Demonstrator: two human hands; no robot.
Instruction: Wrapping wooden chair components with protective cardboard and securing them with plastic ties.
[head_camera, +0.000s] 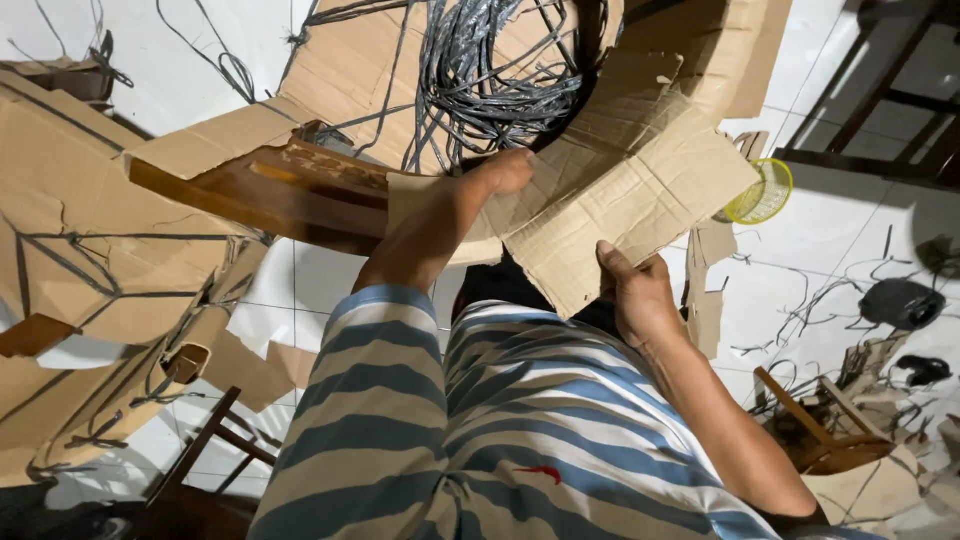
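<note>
My left hand (497, 175) reaches up from a striped sleeve and grips the edge of a large torn cardboard sheet (650, 170), with its fingers hidden behind the board. At the sheet's lower edge, my right hand (638, 293) holds the same cardboard, thumb on top. The sheet curls around a tangled bundle of grey straps (490, 70) that sits just above my left hand. A dark wooden bar (270, 190) lies left of that hand, partly wrapped in cardboard.
More crumpled cardboard with strap pieces (90, 280) fills the left side. A yellow plastic basket (762, 192) lies on the white tiled floor (830, 230) at right. Wooden furniture frames (800, 410) and dark scraps lie lower right; a wooden chair (200, 460) is lower left.
</note>
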